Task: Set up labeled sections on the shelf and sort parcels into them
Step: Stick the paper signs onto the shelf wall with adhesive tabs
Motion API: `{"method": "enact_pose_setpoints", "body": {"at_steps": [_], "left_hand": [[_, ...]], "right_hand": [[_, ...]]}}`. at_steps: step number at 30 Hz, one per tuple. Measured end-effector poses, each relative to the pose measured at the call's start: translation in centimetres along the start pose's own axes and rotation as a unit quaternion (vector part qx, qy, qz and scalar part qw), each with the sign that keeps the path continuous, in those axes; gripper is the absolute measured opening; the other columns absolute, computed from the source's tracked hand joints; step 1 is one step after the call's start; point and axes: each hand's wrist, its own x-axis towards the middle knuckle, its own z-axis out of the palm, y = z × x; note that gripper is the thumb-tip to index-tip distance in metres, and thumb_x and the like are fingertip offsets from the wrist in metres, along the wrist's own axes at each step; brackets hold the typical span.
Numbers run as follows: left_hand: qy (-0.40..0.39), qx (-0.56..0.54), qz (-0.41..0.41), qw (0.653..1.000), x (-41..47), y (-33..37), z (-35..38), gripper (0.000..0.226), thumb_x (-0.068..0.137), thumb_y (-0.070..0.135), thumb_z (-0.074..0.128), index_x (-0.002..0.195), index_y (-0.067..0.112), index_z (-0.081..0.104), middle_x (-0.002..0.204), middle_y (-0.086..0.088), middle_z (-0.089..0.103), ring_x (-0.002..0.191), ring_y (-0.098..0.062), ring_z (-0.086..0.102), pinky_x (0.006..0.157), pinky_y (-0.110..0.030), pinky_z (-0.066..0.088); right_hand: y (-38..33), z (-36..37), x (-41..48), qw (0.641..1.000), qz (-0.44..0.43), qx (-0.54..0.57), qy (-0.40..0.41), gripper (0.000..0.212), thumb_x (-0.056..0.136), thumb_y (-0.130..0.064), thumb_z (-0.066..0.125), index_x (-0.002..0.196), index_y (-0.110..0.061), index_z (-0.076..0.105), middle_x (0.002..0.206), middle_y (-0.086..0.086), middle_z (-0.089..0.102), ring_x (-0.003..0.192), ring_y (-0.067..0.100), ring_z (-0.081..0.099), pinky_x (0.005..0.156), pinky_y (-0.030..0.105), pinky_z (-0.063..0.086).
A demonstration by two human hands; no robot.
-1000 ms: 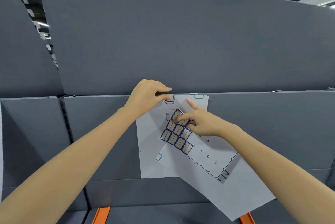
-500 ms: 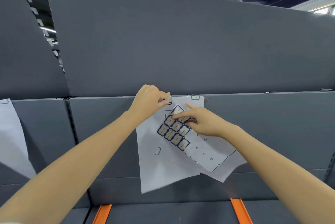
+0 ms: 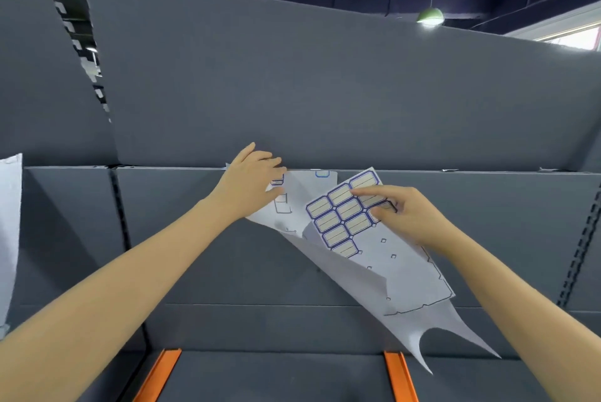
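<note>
Pressing flat now, the left hand (image 3: pixel 253 177) lays its straightened fingers over a blue-bordered label (image 3: pixel 277 179) at the top left corner of the white paper (image 3: pixel 300 193). Half a second earlier those same fingers are curled, pinching that label into position. The right hand (image 3: pixel 403 213), just right of the white paper's top edge, pinches the label sheet (image 3: pixel 344 216) between thumb and fingers. It now holds the sheet up and off to the right, no longer over the white paper's middle. Several rows of unused labels show on the sheet. Below the white paper's top edge, its lower part is no longer hanging flat and trails loose and twisted down to the right. A second label (image 3: pixel 322 174) sits at the white paper's top right corner, against the grey shelf panel (image 3: pixel 195 232) behind. Judging from this, the left corner label is just being stuck down, so this section sign seems nearly fixed, though its loose lower part likely needs smoothing. No parcels are in view, so sorting appears not yet begun.
</note>
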Motion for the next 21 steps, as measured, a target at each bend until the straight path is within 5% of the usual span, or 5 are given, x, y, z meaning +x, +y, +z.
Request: {"method": "enact_pose_setpoints", "body": {"at_steps": [4, 6, 9, 14, 21], "left_hand": [[0.017, -0.07, -0.037, 0.997, 0.2, 1.3, -2.1, 0.033, 0.096, 0.022, 0.037, 0.094, 0.013, 0.068, 0.079, 0.003, 0.065, 0.084, -0.018, 0.058, 0.114, -0.023, 0.004], [-0.015, -0.134, -0.073, 0.988, 0.1, 2.2, -3.1, 0.029, 0.092, 0.019, 0.04, 0.072, 0.008, 0.058, 0.061, -0.001, 0.052, 0.059, -0.019, 0.045, 0.098, -0.033, 0.04], [-0.145, -0.139, -0.106, 0.974, 0.1, 3.0, -4.3, 0.035, 0.088, 0.023, 0.049, 0.059, 0.007, 0.039, 0.056, -0.002, 0.034, 0.051, -0.02, 0.027, 0.049, -0.027, 0.027], [-0.335, -0.136, -0.076, 0.929, -0.8, 2.3, -4.3, 0.018, 0.091, 0.035, 0.053, 0.099, 0.022, 0.063, 0.098, -0.001, 0.06, 0.086, -0.022, 0.058, 0.073, -0.029, 0.044], [-0.136, -0.276, -0.038, 0.951, -2.6, 3.4, -6.2, 0.045, 0.095, 0.049, 0.04, 0.071, 0.014, 0.053, 0.07, -0.002, 0.04, 0.074, -0.019, 0.042, 0.063, -0.028, 0.03]], "right_hand": [[-0.2, -1.6, -1.5, 0.999, 0.01, 0.028, 0.045, 0.05, 0.09, 0.006, 0.046, 0.104, -0.038, 0.062, 0.109, -0.017, 0.064, 0.094, -0.012, 0.06, 0.078, 0.007, 0.048], [-0.3, -2.3, -2.1, 0.997, 0.017, 0.032, 0.061, 0.049, 0.09, 0.006, 0.045, 0.106, -0.037, 0.062, 0.109, -0.015, 0.065, 0.099, -0.006, 0.061, 0.079, 0.008, 0.049], [-0.4, -3.0, -3.1, 0.997, 0.028, 0.021, 0.073, 0.047, 0.09, 0.005, 0.045, 0.109, -0.035, 0.062, 0.111, -0.016, 0.063, 0.102, 0.003, 0.061, 0.08, 0.009, 0.05], [-1.3, -2.9, -4.3, 0.996, 0.04, 0.008, 0.079, 0.044, 0.093, 0.003, 0.044, 0.113, -0.032, 0.061, 0.115, -0.007, 0.063, 0.104, 0.009, 0.06, 0.078, 0.014, 0.051], [-3.0, -4.6, -5.9, 0.979, 0.052, -0.029, 0.196, 0.043, 0.092, 0.005, 0.046, 0.117, -0.027, 0.062, 0.115, -0.007, 0.061, 0.104, 0.009, 0.055, 0.071, -0.006, 0.036]]}}
